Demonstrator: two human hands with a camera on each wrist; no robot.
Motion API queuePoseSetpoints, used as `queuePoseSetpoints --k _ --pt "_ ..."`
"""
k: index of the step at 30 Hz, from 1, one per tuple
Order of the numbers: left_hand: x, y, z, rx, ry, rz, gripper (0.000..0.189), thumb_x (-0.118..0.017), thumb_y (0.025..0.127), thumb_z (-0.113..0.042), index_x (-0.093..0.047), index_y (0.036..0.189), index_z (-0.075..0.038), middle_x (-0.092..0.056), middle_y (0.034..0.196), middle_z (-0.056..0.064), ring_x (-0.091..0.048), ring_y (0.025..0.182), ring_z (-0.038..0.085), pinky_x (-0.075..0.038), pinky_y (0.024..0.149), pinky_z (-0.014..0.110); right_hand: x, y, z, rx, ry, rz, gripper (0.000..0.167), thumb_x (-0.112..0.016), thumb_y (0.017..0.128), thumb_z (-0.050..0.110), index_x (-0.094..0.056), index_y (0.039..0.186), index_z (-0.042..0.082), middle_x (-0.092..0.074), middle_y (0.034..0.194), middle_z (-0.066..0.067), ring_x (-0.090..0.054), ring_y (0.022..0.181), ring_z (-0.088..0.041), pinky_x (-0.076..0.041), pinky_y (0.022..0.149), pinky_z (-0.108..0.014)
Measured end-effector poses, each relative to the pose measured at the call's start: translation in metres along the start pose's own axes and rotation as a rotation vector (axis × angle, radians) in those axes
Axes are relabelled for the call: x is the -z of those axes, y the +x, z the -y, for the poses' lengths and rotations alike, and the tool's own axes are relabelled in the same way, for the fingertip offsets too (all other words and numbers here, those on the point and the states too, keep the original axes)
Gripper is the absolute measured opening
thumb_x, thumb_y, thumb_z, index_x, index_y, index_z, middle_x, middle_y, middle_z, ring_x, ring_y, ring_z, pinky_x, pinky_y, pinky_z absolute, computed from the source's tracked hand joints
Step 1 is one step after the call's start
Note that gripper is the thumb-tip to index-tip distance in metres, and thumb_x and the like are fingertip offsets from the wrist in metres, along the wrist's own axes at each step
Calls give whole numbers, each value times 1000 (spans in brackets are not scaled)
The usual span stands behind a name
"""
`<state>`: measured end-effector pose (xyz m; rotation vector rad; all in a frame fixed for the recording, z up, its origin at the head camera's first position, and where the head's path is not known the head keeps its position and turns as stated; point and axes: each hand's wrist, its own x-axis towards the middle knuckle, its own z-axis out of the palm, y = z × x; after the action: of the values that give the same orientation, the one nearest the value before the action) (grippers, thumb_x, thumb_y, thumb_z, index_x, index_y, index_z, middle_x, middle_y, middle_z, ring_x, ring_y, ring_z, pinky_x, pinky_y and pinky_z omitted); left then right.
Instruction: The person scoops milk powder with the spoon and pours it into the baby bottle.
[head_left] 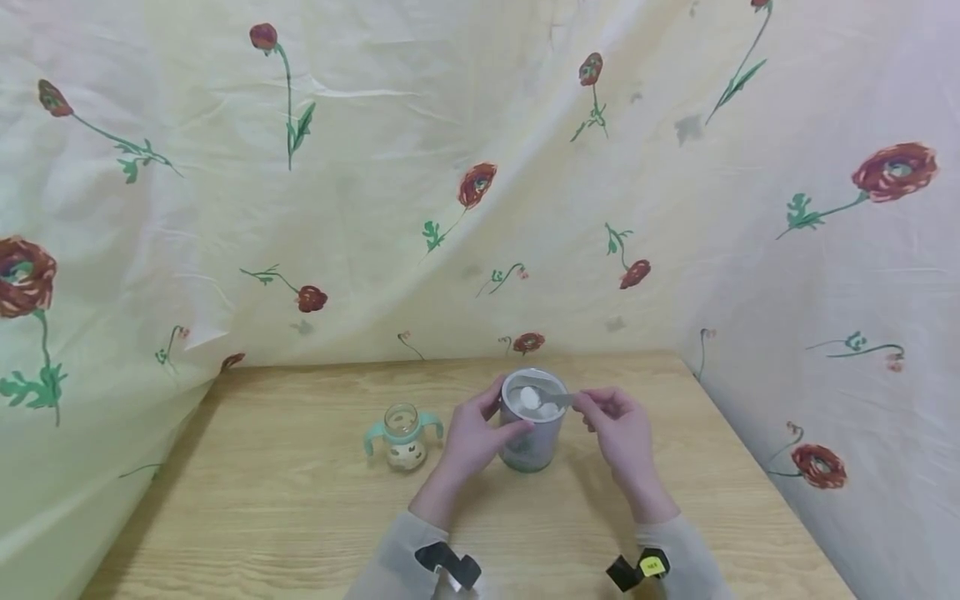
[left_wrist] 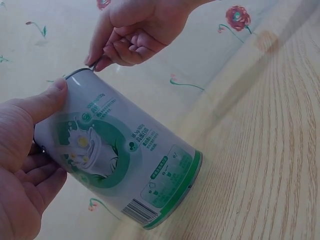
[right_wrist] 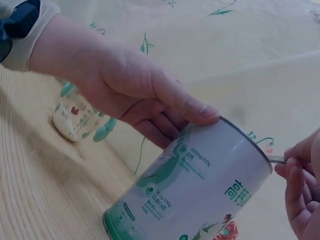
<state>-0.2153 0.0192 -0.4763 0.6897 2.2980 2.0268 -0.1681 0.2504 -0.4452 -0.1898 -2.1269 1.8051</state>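
Observation:
A white-and-green milk powder can [head_left: 534, 442] stands uncovered on the table, with pale powder inside. My left hand [head_left: 471, 433] grips its left side near the rim, the thumb lying across the front. At the can's right, my right hand [head_left: 618, 425] pinches the handle of a spoon [head_left: 558, 400]. The spoon's bowl, in the mouth of the can, looks white and heaped. In the left wrist view the can [left_wrist: 125, 150] shows a milk-splash picture and a barcode; the spoon's bowl is hidden there. The right wrist view shows the metallic spoon handle [right_wrist: 278, 159] at the rim.
Left of my left hand is a clear baby bottle [head_left: 406, 454] with two teal handles and no cap on its neck. The wooden table [head_left: 285, 492] meets a flower-patterned cloth [head_left: 375, 208] at the back and sides.

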Motion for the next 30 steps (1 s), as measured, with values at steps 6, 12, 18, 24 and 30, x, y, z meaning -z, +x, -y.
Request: queuePoseSetpoints --k 6,12,18,24,30 --pt "-3 -3 -2 -9 5 -7 86 -92 88 -28 -49 159 -4 -50 161 8 -48 148 24 -41 122 42 2 -3 2 7 10 1 22 -76 101 11 -71 114 -5 -79 90 5 -63 74 -12 -54 67 -22" --pt "-6 -6 -3 -11 -6 -21 86 -91 88 -26 -48 158 0 -50 161 12 -49 148 29 -41 122 46 2 -7 3 8 12 17 22 -77 101 12 -70 113 -5 -79 92 1 -63 76 -13 -55 68 -22" --pt "-7 -8 -3 10 -8 -28 86 -91 89 -26 -47 158 0 -49 161 13 -49 148 31 -40 122 47 3 -9 3 17 26 11 23 -76 102 13 -69 114 -6 -79 93 2 -63 77 -13 -56 70 -22" --pt "-6 -8 -6 10 -2 -24 86 -91 88 -27 -48 159 -4 -49 162 10 -48 148 28 -41 122 44 1 -9 4 13 18 2 23 -77 101 13 -69 113 -5 -79 91 2 -63 75 -13 -55 68 -22" --pt "-6 -9 -5 -3 -1 -20 86 -92 88 -26 -49 159 -3 -49 162 11 -48 148 31 -41 122 46 2 -10 3 23 23 -3 23 -77 101 12 -69 114 -5 -78 91 3 -63 75 -12 -55 68 -22"
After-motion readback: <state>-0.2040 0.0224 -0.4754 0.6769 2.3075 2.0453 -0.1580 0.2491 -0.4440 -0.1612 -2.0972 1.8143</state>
